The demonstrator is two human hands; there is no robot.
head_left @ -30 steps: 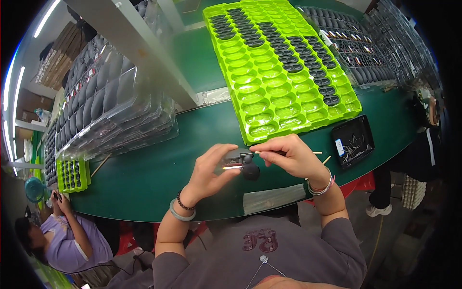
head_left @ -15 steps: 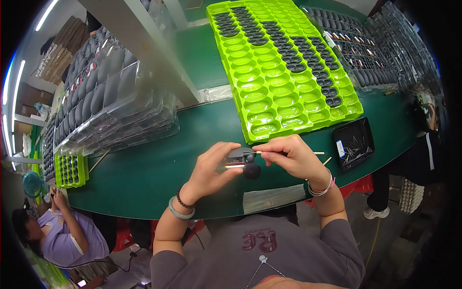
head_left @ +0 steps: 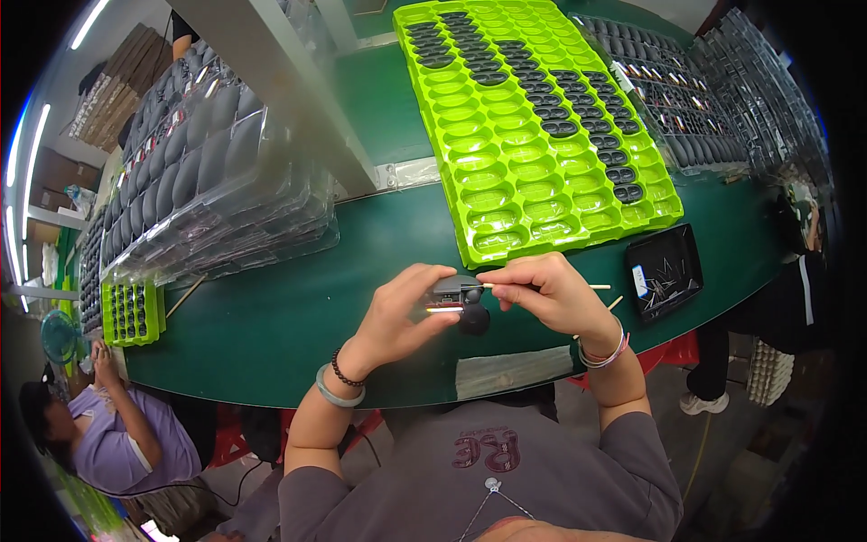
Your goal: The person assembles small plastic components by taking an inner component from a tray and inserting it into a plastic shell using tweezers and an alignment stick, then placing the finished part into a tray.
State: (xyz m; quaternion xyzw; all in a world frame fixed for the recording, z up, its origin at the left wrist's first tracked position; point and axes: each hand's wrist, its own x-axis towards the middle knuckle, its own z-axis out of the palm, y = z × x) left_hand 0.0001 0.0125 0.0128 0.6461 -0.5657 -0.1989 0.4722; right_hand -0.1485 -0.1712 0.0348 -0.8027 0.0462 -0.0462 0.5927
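Over the near middle of the green table, my left hand (head_left: 393,312) is closed on a small dark grey plastic housing (head_left: 451,284), gripping it between thumb and fingers. A pale strip and small inner parts show in its open side. A black rounded piece (head_left: 474,319) sits at the housing's lower right. My right hand (head_left: 551,291) pinches a thin wooden stick (head_left: 598,286). The stick's tip end meets the right side of the housing; my fingertips partly hide the contact.
Beyond my hands lies a lime-green tray (head_left: 489,200) partly filled with dark oval parts. A black box (head_left: 673,262) of thin pieces stands right. Clear trays of grey shells (head_left: 181,172) are stacked left. A flat translucent strip (head_left: 513,370) lies near the front edge. A co-worker (head_left: 135,434) sits at left.
My hands, the housing and the stick keep almost the same position. The view has shifted slightly, and the co-worker at left has moved a little.
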